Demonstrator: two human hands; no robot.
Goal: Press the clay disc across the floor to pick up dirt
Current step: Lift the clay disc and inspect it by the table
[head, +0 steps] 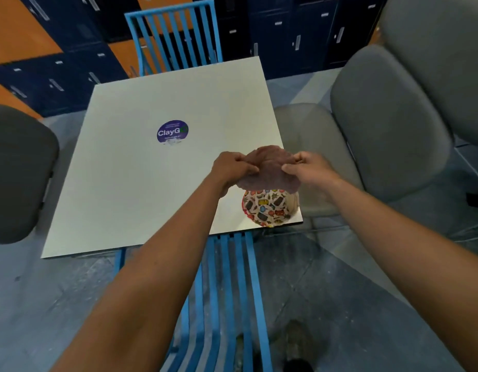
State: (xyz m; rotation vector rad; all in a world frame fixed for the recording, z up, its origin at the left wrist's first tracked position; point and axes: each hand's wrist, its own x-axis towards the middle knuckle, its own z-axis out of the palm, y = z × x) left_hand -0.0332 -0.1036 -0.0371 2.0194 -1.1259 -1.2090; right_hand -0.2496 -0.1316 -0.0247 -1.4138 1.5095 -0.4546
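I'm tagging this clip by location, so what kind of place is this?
Probably a locker or break room: blue and orange lockers line the back, and grey padded chairs and a blue slatted chair surround a white table.

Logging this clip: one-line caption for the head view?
Left hand and right hand pinch a flattened clay disc above a patterned bowl on a white table.
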